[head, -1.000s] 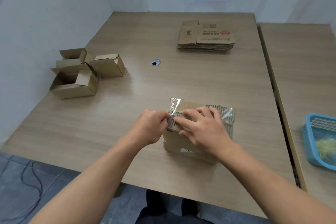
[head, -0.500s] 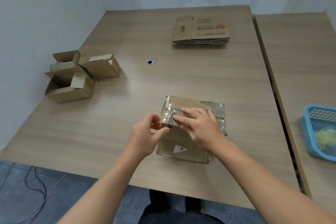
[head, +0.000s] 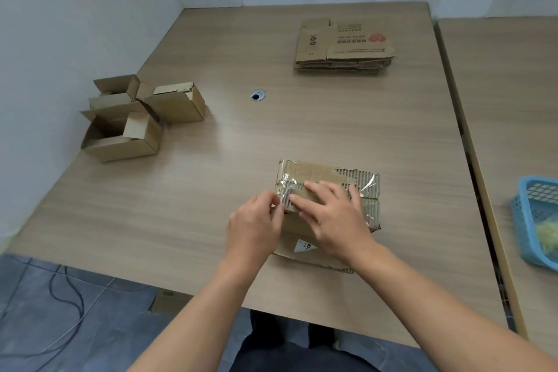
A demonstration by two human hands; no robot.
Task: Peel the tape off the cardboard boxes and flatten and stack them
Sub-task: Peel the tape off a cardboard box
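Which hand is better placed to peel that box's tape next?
Probably the left hand: it pinches the tape at the box's left edge, while the right hand lies flat on top, steadying it.

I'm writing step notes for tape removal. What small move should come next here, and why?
Probably pull the left hand left and upward to peel the clear tape. That hand's fingertips seem to pinch its end at the left edge of the cardboard box, tape lies across the top, and the right hand presses flat on the box, steadying it.
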